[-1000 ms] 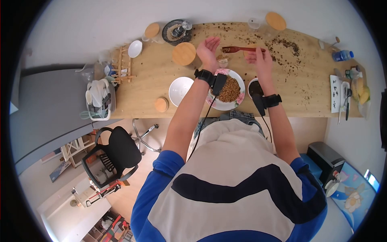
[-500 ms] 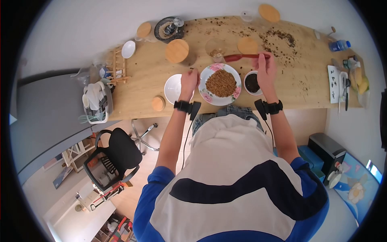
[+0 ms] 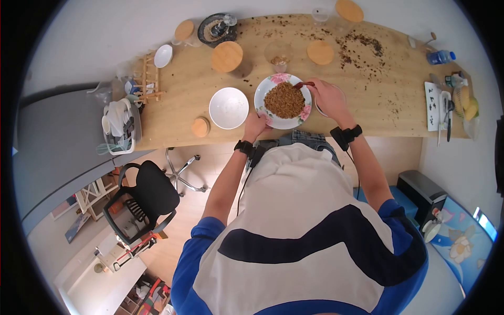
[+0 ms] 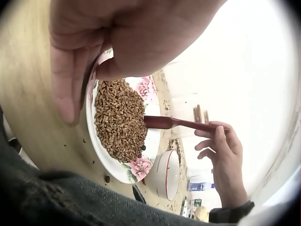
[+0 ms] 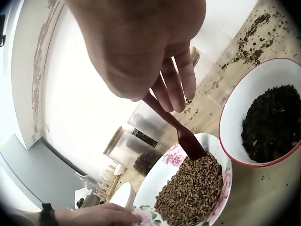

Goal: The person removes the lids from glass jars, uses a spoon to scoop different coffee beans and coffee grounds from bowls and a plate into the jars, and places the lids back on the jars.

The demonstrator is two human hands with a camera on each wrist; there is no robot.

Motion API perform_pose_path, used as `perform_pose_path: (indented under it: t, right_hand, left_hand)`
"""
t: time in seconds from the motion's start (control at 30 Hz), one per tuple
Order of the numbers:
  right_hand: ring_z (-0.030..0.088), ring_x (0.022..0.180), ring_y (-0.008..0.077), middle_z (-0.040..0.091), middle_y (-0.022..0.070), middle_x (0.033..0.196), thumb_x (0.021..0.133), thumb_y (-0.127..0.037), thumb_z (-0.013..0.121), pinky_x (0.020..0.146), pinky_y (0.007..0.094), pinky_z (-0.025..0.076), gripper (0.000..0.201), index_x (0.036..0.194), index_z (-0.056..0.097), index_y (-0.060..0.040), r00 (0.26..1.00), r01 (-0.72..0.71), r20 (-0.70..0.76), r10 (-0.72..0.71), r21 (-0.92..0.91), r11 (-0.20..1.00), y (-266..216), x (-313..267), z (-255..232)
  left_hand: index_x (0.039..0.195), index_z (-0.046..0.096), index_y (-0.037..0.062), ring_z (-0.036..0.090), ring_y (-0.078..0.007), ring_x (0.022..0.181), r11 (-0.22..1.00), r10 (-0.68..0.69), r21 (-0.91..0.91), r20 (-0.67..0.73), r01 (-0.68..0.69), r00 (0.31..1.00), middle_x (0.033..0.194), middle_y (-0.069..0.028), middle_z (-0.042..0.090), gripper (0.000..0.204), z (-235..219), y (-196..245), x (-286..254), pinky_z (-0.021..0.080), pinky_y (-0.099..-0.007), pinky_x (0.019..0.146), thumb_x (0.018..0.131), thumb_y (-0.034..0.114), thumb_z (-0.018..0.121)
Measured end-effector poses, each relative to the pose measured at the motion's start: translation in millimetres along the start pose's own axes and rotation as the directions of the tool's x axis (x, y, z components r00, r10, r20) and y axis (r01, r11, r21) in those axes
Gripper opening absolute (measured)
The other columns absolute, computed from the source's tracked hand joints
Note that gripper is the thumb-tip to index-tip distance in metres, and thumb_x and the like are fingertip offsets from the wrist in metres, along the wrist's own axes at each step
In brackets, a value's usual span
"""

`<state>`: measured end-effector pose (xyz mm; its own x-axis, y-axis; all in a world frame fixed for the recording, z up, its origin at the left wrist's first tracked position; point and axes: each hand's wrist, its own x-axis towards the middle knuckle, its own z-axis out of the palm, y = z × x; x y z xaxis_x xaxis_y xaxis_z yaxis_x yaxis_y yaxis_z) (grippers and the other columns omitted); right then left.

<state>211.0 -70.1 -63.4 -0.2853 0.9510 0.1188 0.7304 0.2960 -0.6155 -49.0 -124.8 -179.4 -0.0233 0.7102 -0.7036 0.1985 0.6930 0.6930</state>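
A flower-patterned plate [image 3: 262,94] holds a heap of brown grain [image 3: 284,100]. My left hand [image 3: 255,126] grips the plate's near left rim, thumb on the rim and fingers at its outer side in the left wrist view. My right hand [image 3: 331,101] pinches the handle of a reddish-brown wooden scoop [image 5: 189,142], whose tip is in the grain at the plate's far right side. Under and behind the right hand sits a red-rimmed white bowl [image 5: 233,101] of dark leafy material [image 5: 273,123], clearest in the right wrist view.
An empty white bowl [image 3: 229,108] and a small wooden lid [image 3: 200,127] lie to the left. Behind are wooden-lidded jars [image 3: 227,56], a glass container [image 3: 279,54] and a stone mortar [image 3: 217,30]. Dark bits [image 3: 362,44] are scattered at the back right; a blue-labelled bottle [image 3: 440,57] stands far right.
The left hand has come down from above the table to the plate's rim. The right hand has brought the scoop from behind the plate down into the grain.
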Motion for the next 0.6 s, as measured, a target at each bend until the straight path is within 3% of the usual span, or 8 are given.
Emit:
perform_pose_path:
  t: [0.1,0.17,0.23,0.37,0.53,0.57,0.6]
  right_hand:
    - [0.060,0.079,0.0285,0.063,0.0099,0.086,0.088,-0.019,0.049,0.064,0.0376,0.046,0.015,0.100,0.052,-0.0098,0.998,-0.042,0.041,0.040,0.036,0.998,-1,3,-1]
    - [0.060,0.079,0.0286,0.063,0.0101,0.086,0.088,-0.019,0.050,0.064,0.0380,0.046,0.016,0.100,0.052,-0.0098,0.996,-0.082,0.052,0.079,0.060,0.995,-4,4,-5]
    - [0.059,0.079,0.0299,0.062,0.0107,0.085,0.088,-0.019,0.049,0.064,0.0390,0.046,0.015,0.099,0.052,-0.0096,0.997,0.026,0.073,-0.029,0.049,0.998,-6,5,-7]
    - [0.059,0.075,0.0309,0.062,0.0117,0.082,0.089,-0.020,0.049,0.063,0.0395,0.045,0.015,0.097,0.052,-0.0081,0.994,0.037,0.100,-0.035,-0.013,0.999,3,1,3]
    - [0.060,0.066,0.0306,0.062,0.0167,0.074,0.089,-0.021,0.049,0.059,0.0390,0.046,0.021,0.092,0.050,0.0006,0.973,-0.229,0.060,0.222,0.154,0.961,23,-4,29]
    - [0.060,0.066,0.0306,0.062,0.0167,0.074,0.089,-0.021,0.049,0.059,0.0390,0.046,0.021,0.092,0.050,0.0006,0.973,-0.228,0.061,0.221,0.155,0.961,25,-3,31]
    - [0.062,0.065,0.0282,0.062,0.0171,0.072,0.089,-0.020,0.047,0.058,0.0368,0.048,0.023,0.091,0.050,0.0025,0.936,-0.350,0.133,0.326,0.267,0.898,27,-2,33]
  left_hand:
    - [0.084,0.057,-0.0124,0.065,-0.0288,0.057,0.991,0.105,0.088,-0.038,-0.101,0.994,0.070,-0.0205,0.063,0.028,-5,-1,0,0.056,-0.0349,0.050,0.086,0.012,0.044]
    - [0.084,0.054,-0.0115,0.065,-0.0281,0.055,0.989,0.110,0.106,-0.070,-0.102,0.991,0.068,-0.0205,0.063,0.026,-2,41,-32,0.055,-0.0352,0.048,0.087,0.012,0.044]
    - [0.084,0.052,-0.0110,0.065,-0.0279,0.054,0.982,0.136,0.142,-0.085,-0.123,0.987,0.067,-0.0200,0.062,0.025,-3,53,-40,0.055,-0.0352,0.047,0.087,0.013,0.044]
    - [0.085,0.049,-0.0108,0.065,-0.0294,0.056,0.940,0.202,0.294,-0.077,-0.171,0.976,0.070,-0.0202,0.062,0.022,-10,66,-44,0.056,-0.0334,0.047,0.088,0.010,0.040]
    - [0.086,0.049,-0.0106,0.065,-0.0282,0.055,0.937,0.219,0.293,-0.070,-0.189,0.973,0.068,-0.0192,0.062,0.023,-14,71,-47,0.055,-0.0327,0.047,0.089,0.010,0.040]
    - [0.086,0.050,-0.0105,0.065,-0.0277,0.054,0.931,0.217,0.313,-0.067,-0.186,0.974,0.068,-0.0191,0.062,0.023,-14,72,-47,0.055,-0.0325,0.047,0.089,0.010,0.040]
    - [0.086,0.050,-0.0105,0.065,-0.0277,0.054,0.931,0.216,0.313,-0.067,-0.185,0.974,0.068,-0.0191,0.062,0.023,-13,73,-46,0.055,-0.0325,0.047,0.089,0.010,0.040]
